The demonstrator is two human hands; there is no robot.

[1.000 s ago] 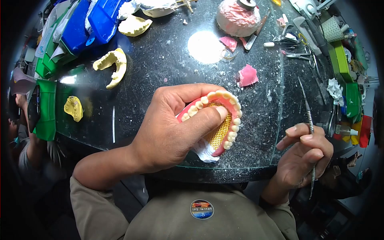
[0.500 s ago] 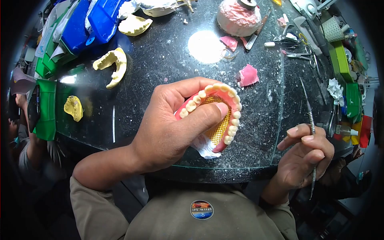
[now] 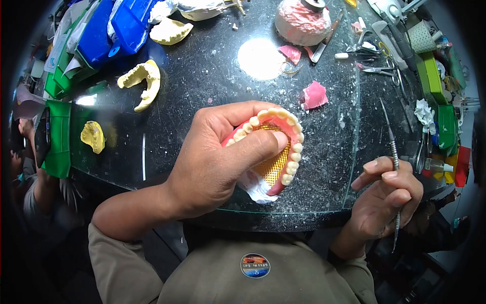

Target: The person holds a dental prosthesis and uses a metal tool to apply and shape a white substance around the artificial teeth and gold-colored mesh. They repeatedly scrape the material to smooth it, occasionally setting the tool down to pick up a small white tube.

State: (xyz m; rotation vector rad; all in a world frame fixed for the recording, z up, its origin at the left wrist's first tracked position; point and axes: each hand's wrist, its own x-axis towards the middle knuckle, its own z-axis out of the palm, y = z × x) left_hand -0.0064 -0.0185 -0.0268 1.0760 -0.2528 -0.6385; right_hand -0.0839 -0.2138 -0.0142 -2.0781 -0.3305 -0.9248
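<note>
My left hand [image 3: 212,157] grips an upper denture [image 3: 292,168] above the front of the bench, its thumb pressed on the gold mesh [image 3: 276,169] of the palate. The denture has cream teeth set in pink base material, and white plaster-like stuff [image 3: 259,191] hangs at its rear edge. The fingers beneath the denture are hidden. On the right, my right hand [image 3: 387,197] holds a thin double-ended metal dental carver [image 3: 393,147] between thumb and fingers, upright and apart from the denture. A torn pink wax piece [image 3: 315,95] lies beyond the denture.
Yellow plaster casts [image 3: 147,83] lie to the left, near blue bins [image 3: 129,25] and a green bin [image 3: 58,137]. A pink-coated plaster block [image 3: 304,23] and a wax knife [image 3: 326,40] are at the back. Scissors [image 3: 379,71] and other tools crowd the right. White crumbs dust the dark bench.
The denture has tilted slightly in my left hand and its right side has shifted a little left. My right hand and the carver stay in place.
</note>
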